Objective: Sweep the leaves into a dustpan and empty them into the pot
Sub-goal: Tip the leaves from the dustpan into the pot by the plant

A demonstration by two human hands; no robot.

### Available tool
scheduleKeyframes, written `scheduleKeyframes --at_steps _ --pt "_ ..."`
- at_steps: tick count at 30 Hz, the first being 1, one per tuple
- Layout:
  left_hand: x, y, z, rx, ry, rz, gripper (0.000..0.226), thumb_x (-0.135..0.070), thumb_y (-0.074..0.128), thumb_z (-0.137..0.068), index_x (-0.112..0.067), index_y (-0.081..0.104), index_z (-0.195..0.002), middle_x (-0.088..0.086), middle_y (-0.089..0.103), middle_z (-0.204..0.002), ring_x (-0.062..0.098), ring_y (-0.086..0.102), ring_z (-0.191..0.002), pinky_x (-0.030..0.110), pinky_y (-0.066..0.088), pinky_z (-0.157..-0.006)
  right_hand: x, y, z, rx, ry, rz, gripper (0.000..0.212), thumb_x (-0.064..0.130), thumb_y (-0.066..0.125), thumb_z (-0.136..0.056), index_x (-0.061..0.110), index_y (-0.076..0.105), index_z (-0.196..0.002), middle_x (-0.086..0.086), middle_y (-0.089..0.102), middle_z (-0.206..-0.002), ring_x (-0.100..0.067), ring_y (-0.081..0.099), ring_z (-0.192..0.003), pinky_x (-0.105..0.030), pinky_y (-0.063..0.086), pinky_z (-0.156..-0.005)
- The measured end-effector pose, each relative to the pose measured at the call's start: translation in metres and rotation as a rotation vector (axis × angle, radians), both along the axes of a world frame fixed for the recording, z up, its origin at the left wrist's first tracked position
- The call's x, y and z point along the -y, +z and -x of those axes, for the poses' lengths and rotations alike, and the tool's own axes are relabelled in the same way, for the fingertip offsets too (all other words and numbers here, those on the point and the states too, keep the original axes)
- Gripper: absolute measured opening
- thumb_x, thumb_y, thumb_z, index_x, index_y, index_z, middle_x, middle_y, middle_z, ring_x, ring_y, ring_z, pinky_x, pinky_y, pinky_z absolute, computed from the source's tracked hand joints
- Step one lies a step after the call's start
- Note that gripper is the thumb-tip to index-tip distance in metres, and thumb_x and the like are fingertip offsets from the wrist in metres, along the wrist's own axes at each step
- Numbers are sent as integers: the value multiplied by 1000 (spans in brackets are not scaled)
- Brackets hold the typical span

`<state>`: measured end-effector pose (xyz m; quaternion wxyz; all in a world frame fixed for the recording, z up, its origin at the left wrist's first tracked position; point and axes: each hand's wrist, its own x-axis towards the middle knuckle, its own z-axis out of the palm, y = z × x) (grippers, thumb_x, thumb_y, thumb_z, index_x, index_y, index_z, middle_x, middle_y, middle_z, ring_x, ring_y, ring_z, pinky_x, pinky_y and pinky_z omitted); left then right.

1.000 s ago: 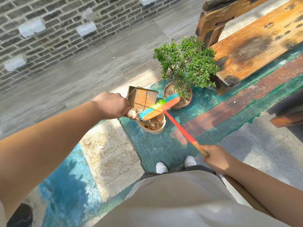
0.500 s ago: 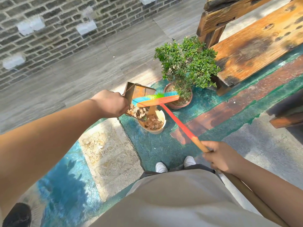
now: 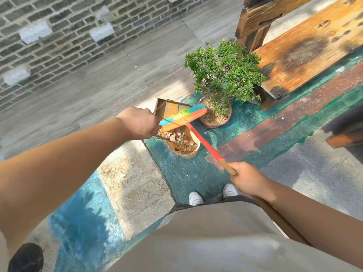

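**Dumping the leaves, nearly there**

Sunny patio with painted green ground, a brick wall behind and a wooden bench (image 3: 306, 50) off to my right. My left hand (image 3: 140, 123) grips the handle of the rusty dustpan (image 3: 170, 109), tipped over the tan pot (image 3: 183, 152) at my feet. My right hand (image 3: 248, 178) is wrapped round the broom (image 3: 204, 141) handle, its rainbow head laid across the pan. Dry leaves (image 3: 170, 136) sit at the pan's lip, more already in the pot. So I'd say I'm mid-emptying. Next I reckon I drag the bristles down to push the rest out, keeping the lip over the rim, clear of the potted shrub (image 3: 222, 69) just beyond.
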<state>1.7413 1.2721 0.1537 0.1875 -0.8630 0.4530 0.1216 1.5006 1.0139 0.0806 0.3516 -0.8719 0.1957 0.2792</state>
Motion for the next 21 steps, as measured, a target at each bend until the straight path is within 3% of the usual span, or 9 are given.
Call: scheduleKeyframes --at_steps 4,8,10,12,14,16,18,21 --pt "-2 1 -3 -40 -14 27 33 -43 35 -95 -26 44 -68 -6 40 -55 26 49 -57 34 51 -58 14 -1 8 -28 46 29 55 2 43 -78 30 64 -121 -13 58 -67 -23 52 -49 -31 46 -47" --pt "-5 -2 -5 -21 -4 25 34 -41 35 -96 -21 49 -72 3 57 -63 29 56 -60 33 50 -57 20 4 18 -47 85 42 65 0 44 -80 36 54 -133 -15 67 -78 -25 57 -56 -33 47 -54" --pt "-8 -2 -7 -21 10 29 31 -39 37 -95 -23 48 -72 4 59 -66 30 59 -62 35 52 -58 22 5 22 -62 96 48 63 -1 45 -81 34 55 -133 -7 59 -66 -23 54 -58 -31 43 -53" --pt "-12 -2 -11 -10 13 30 33 -40 35 -95 -23 48 -71 2 54 -63 30 58 -61 33 48 -55 26 8 26 -85 127 91 54 0 46 -82 28 60 -125 4 45 -58 -22 49 -62 -24 36 -51" --pt "-15 -2 -14 7 11 29 34 -41 33 -96 -24 47 -70 1 50 -61 30 56 -59 31 43 -53 28 14 31 -100 141 102 38 0 47 -81 31 64 -95 3 40 -59 -25 47 -67 -27 31 -53" --pt "-19 -2 -18 4 28 19 34 -41 32 -95 -25 47 -69 -1 49 -59 29 55 -59 30 42 -53 29 19 33 -104 140 96 42 -1 48 -79 37 40 -62 -2 40 -62 -25 46 -66 -28 28 -53" --pt "-23 -1 -21 -21 64 25 37 -43 30 -94 -26 46 -66 -4 47 -58 27 52 -56 30 42 -54 32 19 35 -103 130 108 43 -1 49 -77 35 33 -59 -4 41 -62 -26 45 -64 -29 27 -53" --pt "-27 0 -24 -27 86 62 40 -46 31 -94 -29 42 -59 -7 46 -57 24 49 -54 29 41 -55 35 21 34 -111 43 51 17 3 52 -79 19 57 -77 -1 43 -58 -29 53 -58 -30 33 -53"
